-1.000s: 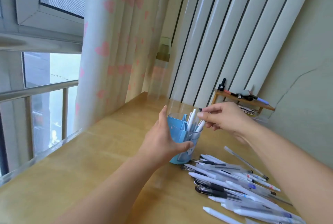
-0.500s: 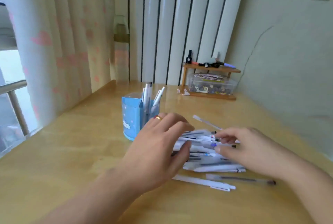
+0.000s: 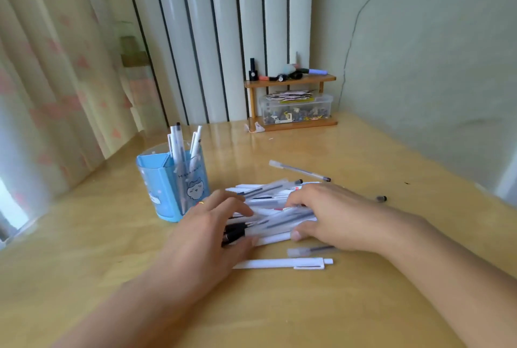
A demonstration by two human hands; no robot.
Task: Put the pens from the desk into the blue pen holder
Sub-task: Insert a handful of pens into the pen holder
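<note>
Right hand [image 3: 333,216] grips frosted plastic pens [image 3: 279,220] — left hand [image 3: 212,230] alongside.

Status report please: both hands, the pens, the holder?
Left hand and right hand gathering the pen pile. Blue pen holder upright, few pens inside. Loose white pen nearest. Nothing blocking.

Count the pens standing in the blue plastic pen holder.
4: one dark-tipped pen, one white pen left of it, two white pens leaning right. Others may hide inside the blue plastic pen holder.
</note>
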